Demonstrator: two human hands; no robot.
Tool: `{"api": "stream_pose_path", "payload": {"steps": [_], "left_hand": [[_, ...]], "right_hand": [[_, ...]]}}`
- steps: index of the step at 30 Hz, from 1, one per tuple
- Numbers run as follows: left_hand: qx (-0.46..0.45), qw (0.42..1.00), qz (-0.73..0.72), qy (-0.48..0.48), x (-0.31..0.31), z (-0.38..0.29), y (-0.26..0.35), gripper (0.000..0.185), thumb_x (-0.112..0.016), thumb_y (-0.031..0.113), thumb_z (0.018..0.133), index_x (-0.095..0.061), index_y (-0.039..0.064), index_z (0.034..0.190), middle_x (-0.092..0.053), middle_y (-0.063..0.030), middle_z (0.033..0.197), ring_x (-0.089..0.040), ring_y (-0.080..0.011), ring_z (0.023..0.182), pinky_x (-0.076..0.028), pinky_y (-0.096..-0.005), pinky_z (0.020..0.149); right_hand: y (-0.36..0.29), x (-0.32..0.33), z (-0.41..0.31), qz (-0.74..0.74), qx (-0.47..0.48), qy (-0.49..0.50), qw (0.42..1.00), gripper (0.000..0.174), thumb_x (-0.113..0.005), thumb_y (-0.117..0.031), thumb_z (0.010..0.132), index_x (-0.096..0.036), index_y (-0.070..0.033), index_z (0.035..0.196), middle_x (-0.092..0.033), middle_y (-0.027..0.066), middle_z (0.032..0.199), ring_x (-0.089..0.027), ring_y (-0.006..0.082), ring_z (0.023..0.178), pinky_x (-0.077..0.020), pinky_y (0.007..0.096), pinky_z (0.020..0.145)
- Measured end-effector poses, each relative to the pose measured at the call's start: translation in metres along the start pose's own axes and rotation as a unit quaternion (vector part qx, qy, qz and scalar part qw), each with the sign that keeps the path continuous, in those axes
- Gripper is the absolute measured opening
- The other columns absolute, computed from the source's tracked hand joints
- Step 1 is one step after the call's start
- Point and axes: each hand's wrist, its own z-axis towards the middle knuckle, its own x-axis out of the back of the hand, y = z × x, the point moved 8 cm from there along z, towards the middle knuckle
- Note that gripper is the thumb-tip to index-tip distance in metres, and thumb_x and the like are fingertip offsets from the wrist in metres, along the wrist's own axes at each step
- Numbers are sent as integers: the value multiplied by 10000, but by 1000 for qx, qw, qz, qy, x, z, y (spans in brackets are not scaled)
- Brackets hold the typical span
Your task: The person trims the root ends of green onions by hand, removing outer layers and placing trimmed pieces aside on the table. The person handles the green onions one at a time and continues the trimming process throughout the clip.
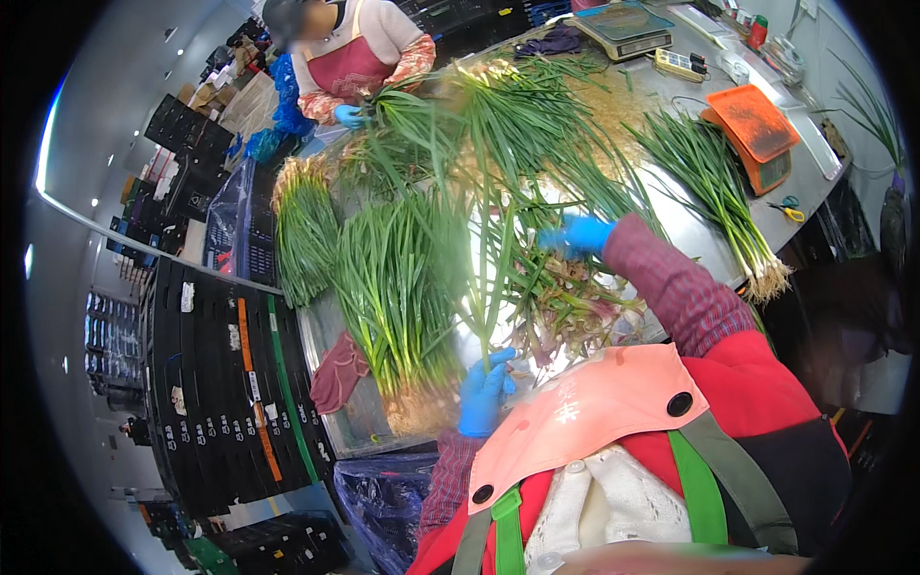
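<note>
My left hand (483, 399), in a blue glove, grips the lower end of a green garlic stalk (491, 305) whose long flat leaves rise away from me, blurred at the top. My right hand (577, 236), also blue-gloved, is over the far part of a heap of stripped leaves and purplish skins (568, 298); its fingers are blurred and I cannot tell whether they hold anything. Left of my left hand lies a large bunch of green garlic (399, 287), roots towards me. A smaller bunch (305, 233) beyond it has its roots pointing away.
Across the metal table (665, 190), a person in blue gloves (350, 116) handles leaves beside another bunch (514, 115). At right lie a rooted bunch (719, 194), an orange scale (758, 133) and yellow-handled scissors (790, 210). A maroon cloth (340, 374) lies at the left edge; black crates (223, 374) stand beyond.
</note>
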Motion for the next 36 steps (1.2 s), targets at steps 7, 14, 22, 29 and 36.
{"api": "stream_pose_path", "payload": {"steps": [7,14,22,29,36], "left_hand": [[-7,1000,16,20,-13,4,-2,294,-516,148,974,-591,15,1225,-551,31,727,-484,-29,607,-334,-162,513],[3,999,-29,-17,-61,35,-4,226,-517,108,954,-621,7,1127,-620,-21,832,-576,-102,711,-453,-232,637],[-130,988,-68,56,-51,88,99,479,-557,318,943,-507,34,1325,-567,-100,1265,-612,-121,798,-459,-221,566],[-195,948,-246,45,-31,110,153,393,-516,256,997,-495,6,1300,-645,-126,1120,-572,-84,624,-435,-189,484],[-203,937,-281,41,-22,116,125,381,-553,224,983,-507,-22,1270,-658,-68,929,-578,-73,729,-460,-181,576]], "right_hand": [[-23,-65,-62,-125,39,-166,977,747,-662,-574,792,-576,66,1166,-631,255,1115,-623,364,1016,-492,410,881],[-56,-120,-86,154,26,-220,963,551,-686,-282,879,-517,62,1275,-664,157,1056,-636,190,929,-518,307,803],[-51,-37,-78,273,34,-155,949,361,-608,-143,891,-588,15,1214,-660,63,865,-622,123,768,-488,246,678],[5,20,-137,34,-11,-144,989,328,-530,-117,923,-599,25,1210,-671,74,848,-612,105,764,-475,253,692],[61,43,-172,104,-85,-114,984,359,-509,-118,905,-578,29,1224,-671,47,841,-535,78,682,-415,216,616]]}}
